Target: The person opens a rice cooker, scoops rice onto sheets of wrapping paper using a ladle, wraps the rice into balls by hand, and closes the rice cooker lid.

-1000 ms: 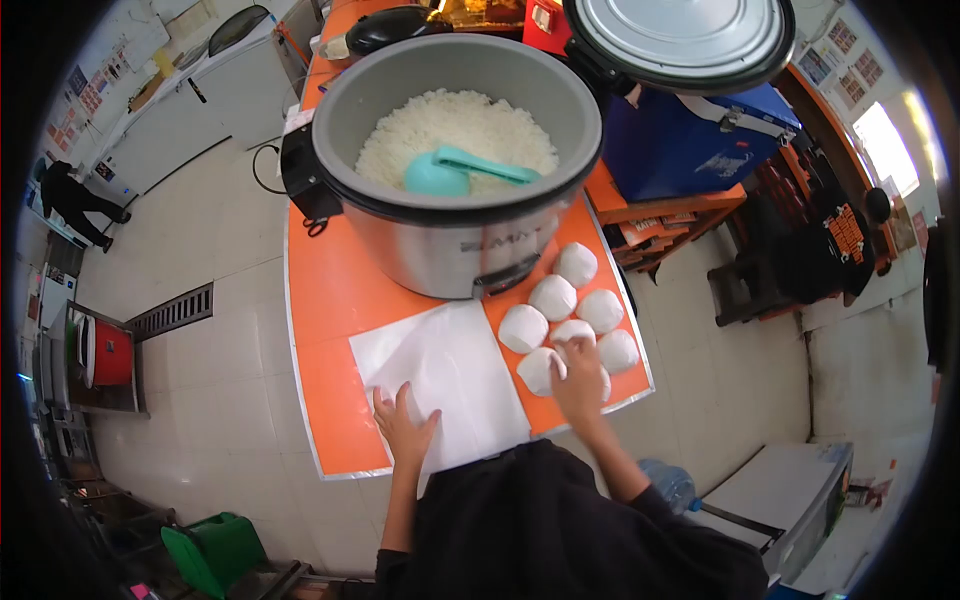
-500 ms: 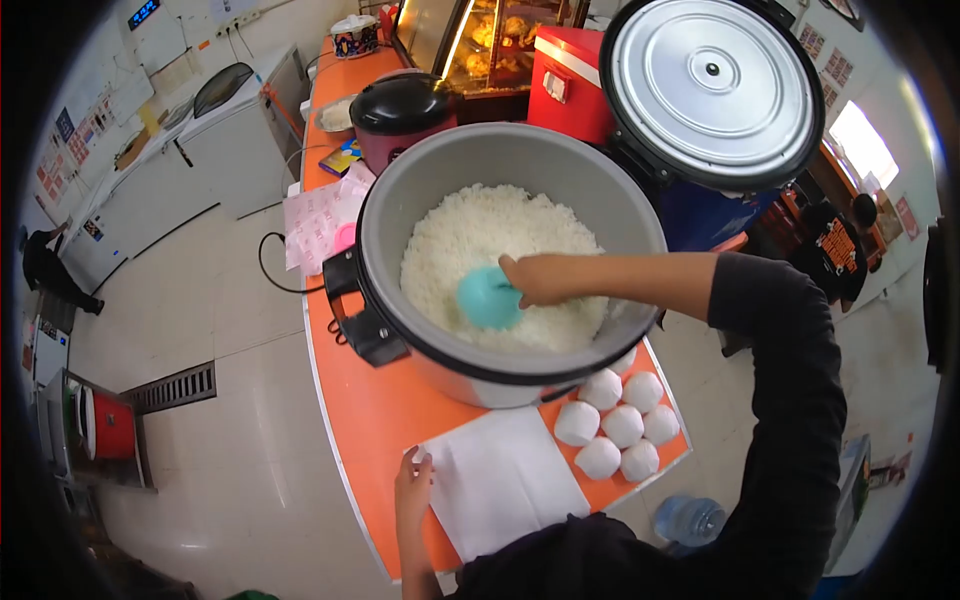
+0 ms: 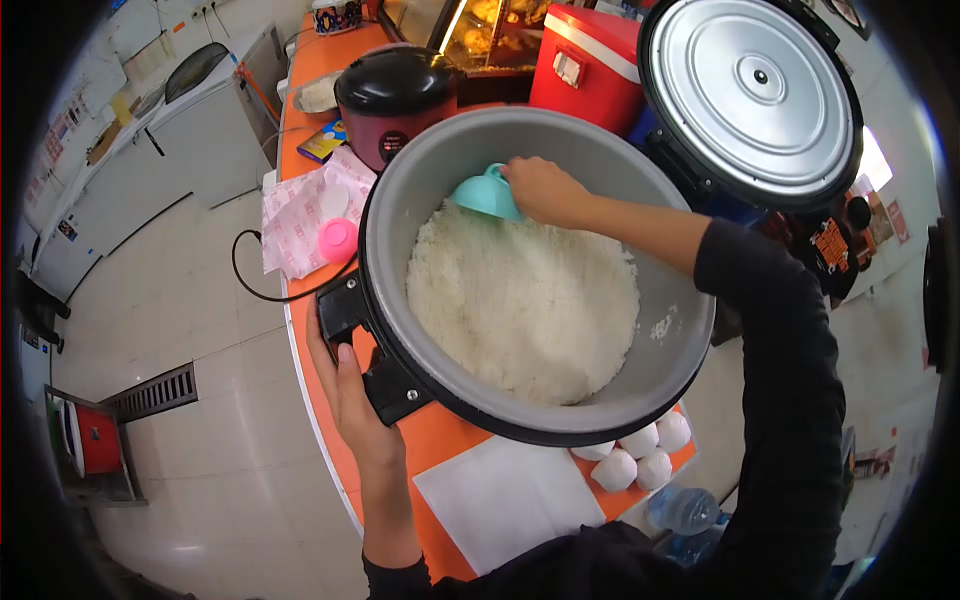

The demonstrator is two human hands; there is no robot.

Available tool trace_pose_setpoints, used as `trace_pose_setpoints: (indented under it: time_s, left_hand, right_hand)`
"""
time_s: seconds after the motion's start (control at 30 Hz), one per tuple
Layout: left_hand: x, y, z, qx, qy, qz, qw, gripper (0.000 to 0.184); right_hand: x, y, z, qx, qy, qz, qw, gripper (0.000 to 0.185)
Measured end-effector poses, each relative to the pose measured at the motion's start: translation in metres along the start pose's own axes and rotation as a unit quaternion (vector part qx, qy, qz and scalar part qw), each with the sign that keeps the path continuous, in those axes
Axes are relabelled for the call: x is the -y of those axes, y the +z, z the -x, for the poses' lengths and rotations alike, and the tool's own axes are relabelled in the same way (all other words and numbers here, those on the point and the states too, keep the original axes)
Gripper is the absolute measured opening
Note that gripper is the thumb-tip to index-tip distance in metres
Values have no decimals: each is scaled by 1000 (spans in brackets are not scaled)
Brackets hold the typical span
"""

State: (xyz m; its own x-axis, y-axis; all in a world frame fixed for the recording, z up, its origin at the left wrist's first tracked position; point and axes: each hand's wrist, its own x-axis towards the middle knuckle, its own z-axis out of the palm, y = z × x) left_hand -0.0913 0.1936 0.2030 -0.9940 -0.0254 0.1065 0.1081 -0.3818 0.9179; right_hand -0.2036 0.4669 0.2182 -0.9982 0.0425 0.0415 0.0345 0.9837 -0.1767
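Observation:
A large grey rice cooker pot [image 3: 690,290] stands before me, holding white cooked rice [image 3: 530,310] with a fairly flat surface. My right hand [image 3: 545,190] grips a turquoise cup [image 3: 485,195] by its handle, at the far left side of the rice against the inner wall. My left hand [image 3: 360,400] is on the black side handle [image 3: 395,385] of the cooker, its thumb showing and its other fingers partly hidden. White paper sheets [image 3: 510,495] lie in front of the cooker. Beside them sit several round white paper-wrapped bundles [image 3: 615,470], partly covered by the cooker.
The cooker's silver lid [image 3: 750,95] stands raised at the back right. Behind are a smaller maroon cooker [image 3: 395,100], a red cooler box [image 3: 585,75] and a lit display case [image 3: 490,35]. Left lies a pink bowl [image 3: 338,240] on printed paper [image 3: 295,215]. Water bottles [image 3: 685,510] stand below right.
My left hand has gone from the paper sheets to the cooker's handle. My right hand has carried the turquoise cup to the far side, and the mounded rice is now flatter. The cooker looks tilted towards me.

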Motion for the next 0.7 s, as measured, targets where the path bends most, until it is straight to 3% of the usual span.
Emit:
trace_pose_setpoints:
  time_s: [0.07, 0.17, 0.37, 0.43, 0.47, 0.5, 0.6, 0.63, 0.7]
  left_hand:
    - [-1, 5, 0, -8, 22, 11, 1000, 49]
    - [2, 0, 0, 6, 39, -8, 999, 49]
    - [8, -5, -2, -15, 55, 8, 998, 48]
    - [9, -6, -2, -10, 61, 5, 998, 48]
    - [9, -5, -4, -6, 65, 6, 998, 48]
    - [9, -6, -4, 0, 64, 11, 998, 48]
    - [8, -2, -3, -1, 64, 19, 998, 50]
    - [7, -1, -1, -2, 61, 16, 998, 50]
    - [5, 0, -1, -6, 58, 12, 998, 50]
  right_hand:
    - [17, -3, -2, 57, -25, -21, 998, 33]
    - [31, 9, -3, 86, -135, 2, 987, 32]
    - [63, 0, 54, 198, -196, -40, 960, 34]
    - [22, 43, 79, 244, -338, -63, 907, 37]
    - [21, 20, 103, 335, -176, -108, 919, 38]
    - [28, -9, 124, 414, -5, -152, 897, 41]
    - [10, -47, 112, 566, 65, -213, 793, 35]
    - [-12, -40, 93, 669, 74, -246, 698, 27]
    - [-9, -55, 80, 545, 82, -162, 819, 29]
